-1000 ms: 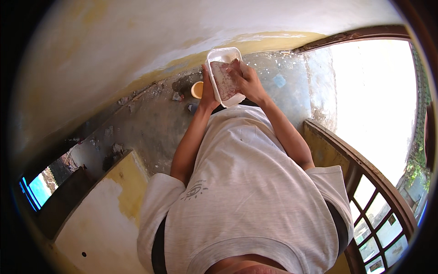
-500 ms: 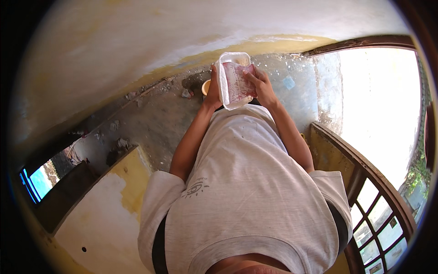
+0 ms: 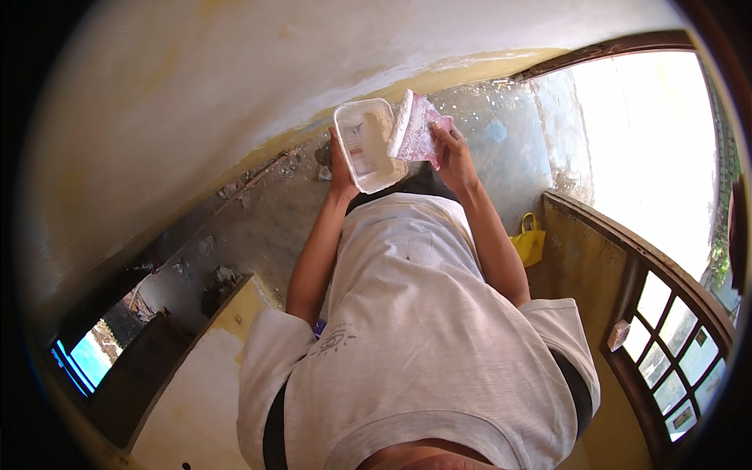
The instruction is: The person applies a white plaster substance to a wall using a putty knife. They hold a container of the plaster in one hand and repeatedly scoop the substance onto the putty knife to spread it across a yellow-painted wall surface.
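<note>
Patchy wall [image 3: 235, 70] and speckled floor [image 3: 509, 168] surround the person. Mid-view, the left hand [image 3: 341, 174] is curled around the left side of a white tub [image 3: 382, 125]; the right hand [image 3: 456, 160] pinches a pink sheet [image 3: 423, 131], white-smeared, overlapping the tub's right rim; whether they touch is unclear. Paste could drop if the sheet tips outward; the one-sided hold could let the tub tilt. Rubble [image 3: 270, 168] lines the wall's foot; a yellow bag [image 3: 530, 243] sits rightward; the shirt [image 3: 439, 313] hides floor.

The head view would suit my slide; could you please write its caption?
Left hand holding a white tub, right hand holding a flat pink piece smeared with white.
</note>
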A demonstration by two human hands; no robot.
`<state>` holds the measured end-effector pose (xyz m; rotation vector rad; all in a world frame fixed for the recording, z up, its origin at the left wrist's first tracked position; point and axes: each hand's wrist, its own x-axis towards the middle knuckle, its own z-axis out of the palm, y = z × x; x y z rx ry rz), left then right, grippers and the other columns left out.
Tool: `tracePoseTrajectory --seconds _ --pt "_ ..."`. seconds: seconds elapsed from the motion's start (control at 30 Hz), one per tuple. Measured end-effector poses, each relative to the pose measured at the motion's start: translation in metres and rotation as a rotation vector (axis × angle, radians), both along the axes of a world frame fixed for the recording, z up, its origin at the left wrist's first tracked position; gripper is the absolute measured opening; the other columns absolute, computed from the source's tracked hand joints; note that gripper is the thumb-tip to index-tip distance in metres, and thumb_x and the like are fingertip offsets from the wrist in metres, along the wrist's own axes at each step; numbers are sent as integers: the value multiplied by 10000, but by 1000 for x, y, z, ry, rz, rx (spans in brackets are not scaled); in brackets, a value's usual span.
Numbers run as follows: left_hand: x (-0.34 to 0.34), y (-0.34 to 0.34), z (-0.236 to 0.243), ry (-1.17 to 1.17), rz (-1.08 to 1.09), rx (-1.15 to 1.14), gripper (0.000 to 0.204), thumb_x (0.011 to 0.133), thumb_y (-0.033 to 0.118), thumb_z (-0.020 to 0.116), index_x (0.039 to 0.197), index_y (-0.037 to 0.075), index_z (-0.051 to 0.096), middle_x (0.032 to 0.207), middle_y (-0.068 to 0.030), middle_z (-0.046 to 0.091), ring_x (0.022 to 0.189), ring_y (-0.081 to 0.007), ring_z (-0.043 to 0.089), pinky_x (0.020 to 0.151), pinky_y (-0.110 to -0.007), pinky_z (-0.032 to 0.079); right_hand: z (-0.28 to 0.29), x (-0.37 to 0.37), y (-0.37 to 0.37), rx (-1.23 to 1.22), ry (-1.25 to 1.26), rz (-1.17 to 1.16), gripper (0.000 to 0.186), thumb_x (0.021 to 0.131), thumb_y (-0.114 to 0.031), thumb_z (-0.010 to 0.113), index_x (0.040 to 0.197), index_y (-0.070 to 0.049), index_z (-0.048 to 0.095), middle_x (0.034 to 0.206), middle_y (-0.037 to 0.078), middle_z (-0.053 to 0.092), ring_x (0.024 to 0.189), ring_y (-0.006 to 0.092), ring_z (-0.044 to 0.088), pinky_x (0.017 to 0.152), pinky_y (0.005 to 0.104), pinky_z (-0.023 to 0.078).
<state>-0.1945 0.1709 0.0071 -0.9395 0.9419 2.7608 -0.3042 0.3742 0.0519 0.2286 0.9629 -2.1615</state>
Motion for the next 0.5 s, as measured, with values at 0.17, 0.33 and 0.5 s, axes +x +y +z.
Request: tracePoseTrajectory --seconds 0.17,0.33,0.5 --pt "19 -22 4 119 144 212 587 1038 535 391 1443 117 471 1343 -103 596 1188 -283 631 1003 -501 538 -52 -27 -18 33 -83 -222 157 996 -145 601 1130 -64 584 987 9 639 831 113 634 698 279 521" --pt "71 -51 -43 -97 290 -18 545 1037 504 418 1430 134 488 1326 -93 607 1173 -281 634 997 -493 539 -186 -85 -22 218 -88 -264 138 958 -118 625 1070 -38 607 972 56 641 856 174 656 733 311 555" --pt "98 -60 -35 -137 229 -27 545 1038 528 396 1405 143 511 1305 -74 619 1166 -270 635 995 -493 534 -259 -129 -69 422 -186 -337 141 913 -88 649 1009 0 595 903 95 638 803 210 663 689 302 569"
